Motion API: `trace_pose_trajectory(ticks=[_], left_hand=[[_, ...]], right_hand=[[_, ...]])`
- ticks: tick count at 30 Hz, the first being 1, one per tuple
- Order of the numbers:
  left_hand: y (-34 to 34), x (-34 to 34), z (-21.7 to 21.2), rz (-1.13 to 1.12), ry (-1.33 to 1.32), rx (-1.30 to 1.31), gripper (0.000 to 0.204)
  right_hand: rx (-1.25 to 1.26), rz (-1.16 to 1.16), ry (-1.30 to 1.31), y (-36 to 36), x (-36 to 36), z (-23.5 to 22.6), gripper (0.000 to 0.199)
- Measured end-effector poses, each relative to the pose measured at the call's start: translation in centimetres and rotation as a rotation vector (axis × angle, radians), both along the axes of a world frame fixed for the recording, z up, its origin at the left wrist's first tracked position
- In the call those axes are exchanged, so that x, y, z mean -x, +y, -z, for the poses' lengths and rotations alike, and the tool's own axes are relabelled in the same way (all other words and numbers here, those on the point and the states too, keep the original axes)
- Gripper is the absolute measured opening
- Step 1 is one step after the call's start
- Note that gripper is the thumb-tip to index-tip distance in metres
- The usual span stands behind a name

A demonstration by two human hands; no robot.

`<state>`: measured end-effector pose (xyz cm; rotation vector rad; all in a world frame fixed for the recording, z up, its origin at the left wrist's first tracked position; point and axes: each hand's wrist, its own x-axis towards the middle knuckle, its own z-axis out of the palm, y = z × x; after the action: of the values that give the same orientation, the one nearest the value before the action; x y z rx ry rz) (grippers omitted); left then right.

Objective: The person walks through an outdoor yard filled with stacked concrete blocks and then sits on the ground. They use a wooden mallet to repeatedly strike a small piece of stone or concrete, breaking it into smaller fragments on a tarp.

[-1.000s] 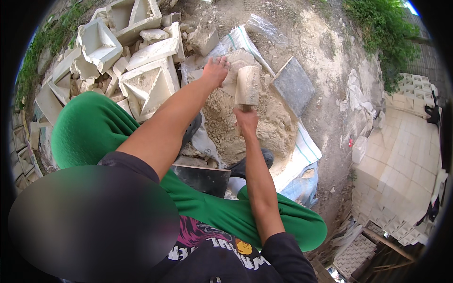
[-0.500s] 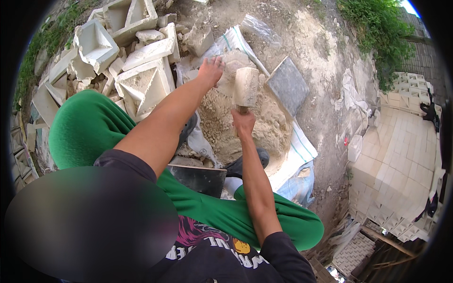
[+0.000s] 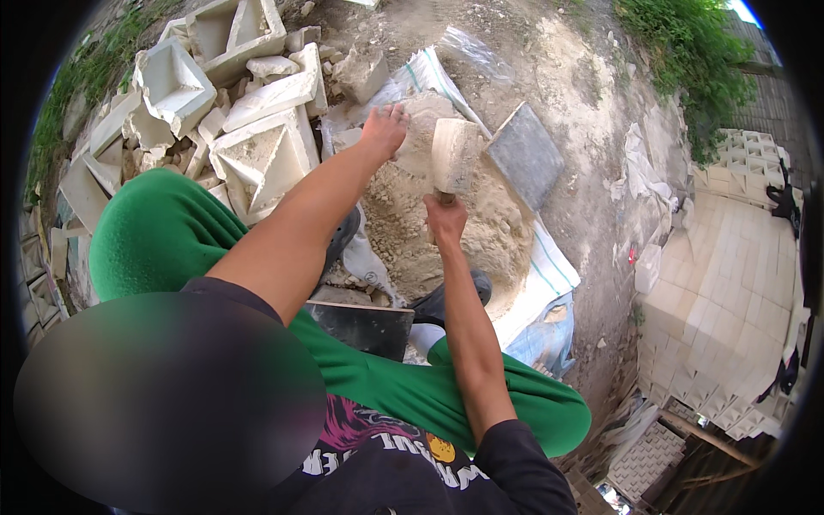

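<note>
My right hand (image 3: 446, 220) is wrapped round the handle of a mallet (image 3: 456, 156), whose thick, pale head is coated in dust. The mallet head is over a heap of crumbled beige rubble and powder (image 3: 396, 227) between my feet. Farther off and to the left, my left hand (image 3: 384, 131) reaches palm down with fingers apart, at the far side of the heap. Whether it touches a lump beneath is hidden. Under the heap lies a white woven sack (image 3: 552, 268) with green stripes.
Broken pale hollow blocks (image 3: 264, 159) are piled at the left. A grey square slab (image 3: 525, 156) lies at the heap's right edge, and a dark board (image 3: 360, 330) sits by my feet. Stacked pale blocks (image 3: 721, 292) stand at the far right. Clear plastic (image 3: 476, 56) lies beyond the sack.
The mallet and my right hand have shifted slightly to the right, and the mallet head leans a little more rightward. My left hand has stayed nearly in place.
</note>
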<state>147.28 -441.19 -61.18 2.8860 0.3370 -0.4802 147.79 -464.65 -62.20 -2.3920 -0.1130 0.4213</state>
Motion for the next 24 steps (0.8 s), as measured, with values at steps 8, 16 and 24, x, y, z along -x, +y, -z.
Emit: trace_pose_trajectory(ticks=[8,16,24], left_hand=[[-0.1,-0.6,-0.3,0.000,0.049,-0.013,0.107],[-0.1,-0.3,0.2,0.006,0.010,-0.001,0.107],[-0.1,-0.2,0.2,0.010,0.016,-0.021,0.107]], right_hand=[[0.113,-0.102,0.128,0.5,-0.4,0.3,0.050],[0.063,0.008,0.096,0.6,0.1,0.1,0.051],[0.071,-0.043,0.147,0.8,-1.0,-1.3,0.047]])
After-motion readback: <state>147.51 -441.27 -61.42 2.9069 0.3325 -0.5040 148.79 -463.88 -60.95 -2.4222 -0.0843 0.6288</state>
